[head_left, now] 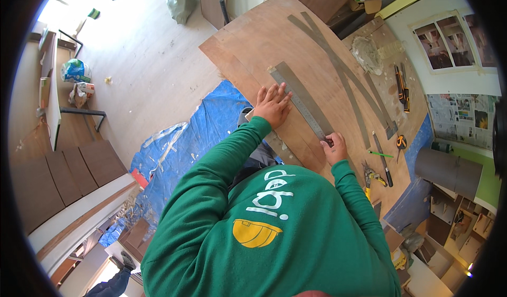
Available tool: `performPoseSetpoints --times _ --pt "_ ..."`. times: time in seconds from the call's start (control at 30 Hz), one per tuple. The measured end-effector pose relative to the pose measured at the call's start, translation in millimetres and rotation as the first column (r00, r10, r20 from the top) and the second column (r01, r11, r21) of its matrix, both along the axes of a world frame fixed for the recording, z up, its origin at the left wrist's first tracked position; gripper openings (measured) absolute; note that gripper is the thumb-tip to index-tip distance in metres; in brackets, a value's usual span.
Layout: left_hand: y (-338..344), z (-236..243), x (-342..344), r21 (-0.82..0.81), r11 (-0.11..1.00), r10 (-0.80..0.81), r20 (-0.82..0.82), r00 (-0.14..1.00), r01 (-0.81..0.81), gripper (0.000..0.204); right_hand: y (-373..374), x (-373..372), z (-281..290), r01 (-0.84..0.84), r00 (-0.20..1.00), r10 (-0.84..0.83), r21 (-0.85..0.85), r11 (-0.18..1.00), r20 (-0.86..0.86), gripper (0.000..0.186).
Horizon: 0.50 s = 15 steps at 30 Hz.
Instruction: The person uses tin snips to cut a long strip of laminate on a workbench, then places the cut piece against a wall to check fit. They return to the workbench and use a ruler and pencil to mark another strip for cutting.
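A steel ruler (302,105) lies slantwise on a plywood sheet (248,38), along the edge of a wide grey-brown strip (305,88). My left hand (273,107) presses flat near the ruler's far end, fingers spread over it and the board. At the ruler's near end, my right hand (336,149) is closed, with its fingertips bent around something small and dark that I cannot make out. Several long, thin grey-brown strips (343,80) lie to the right, two of them crossing.
On the right lie a green pencil (381,154), a dark-handled tool (388,176), pliers (368,191), a screwdriver (401,141) and cutter knives (401,88). A crumpled clear plastic bag (367,55) sits farther back. Blue tarp (211,117) covers floor at left; a person's legs (113,284) show lower left.
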<state>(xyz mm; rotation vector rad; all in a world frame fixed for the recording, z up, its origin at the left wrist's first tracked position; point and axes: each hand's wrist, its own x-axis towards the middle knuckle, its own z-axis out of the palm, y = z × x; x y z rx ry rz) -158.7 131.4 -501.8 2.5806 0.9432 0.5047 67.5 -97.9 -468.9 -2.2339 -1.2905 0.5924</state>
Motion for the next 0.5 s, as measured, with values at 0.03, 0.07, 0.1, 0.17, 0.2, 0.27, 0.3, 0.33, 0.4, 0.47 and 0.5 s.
performPoseSetpoints --times 0.03,0.07,0.1,0.17,0.2,0.27,0.3,0.33,0.4,0.47,0.5 --pt "0.0 0.0 0.1 0.003 1.0 0.001 -0.002 1.0 -0.001 0.048 0.1 -0.4 0.4 0.005 1.0 -0.005 -0.002 1.0 -0.002 0.027" --pt "0.1 -0.1 0.2 0.006 1.0 0.002 -0.004 1.0 -0.002 0.048 0.2 -1.1 0.8 0.009 1.0 -0.009 -0.004 1.0 -0.004 0.027" --pt "0.3 -0.2 0.1 -0.001 1.0 0.001 -0.004 1.0 -0.001 0.049 0.4 -1.6 1.0 0.014 1.0 -0.014 -0.006 1.0 -0.006 0.027" --pt "0.9 -0.3 0.4 -0.015 1.0 -0.005 -0.003 1.0 0.005 0.05 0.5 -1.8 1.1 0.012 1.0 -0.012 -0.003 1.0 -0.006 0.027" --pt "0.9 -0.4 0.5 -0.014 1.0 -0.003 -0.004 1.0 0.003 0.05 0.5 -1.7 1.1 0.011 1.0 -0.011 -0.001 1.0 -0.007 0.027" --pt "0.7 0.2 0.7 -0.013 1.0 0.0 -0.008 1.0 0.0 0.05 0.0 -1.3 0.5 0.007 1.0 -0.007 0.011 1.0 -0.008 0.027" --pt "0.4 0.5 0.8 -0.011 1.0 0.002 -0.005 1.0 -0.002 0.05 -0.4 -1.3 0.2 0.006 1.0 -0.006 0.017 1.0 -0.009 0.027" --pt "0.4 0.4 1.0 -0.007 1.0 0.003 0.0 1.0 -0.003 0.05 -1.2 -1.6 -0.3 0.009 1.0 -0.008 0.034 0.999 -0.012 0.027" --pt "0.4 0.0 1.9 -0.003 1.0 0.014 0.005 1.0 -0.014 0.052 -3.5 -2.9 -1.1 0.015 1.0 -0.014 0.067 0.998 -0.019 0.027" --pt "0.0 0.3 2.1 -0.001 0.999 0.033 0.003 0.999 -0.033 0.053 -1.4 -5.7 -0.8 0.027 1.0 -0.027 0.077 0.997 -0.001 0.027" --pt "-0.2 0.4 1.9 -0.002 0.999 0.037 0.007 0.999 -0.037 0.054 -0.3 -6.7 -0.4 0.033 0.999 -0.033 0.082 0.996 0.009 0.027"
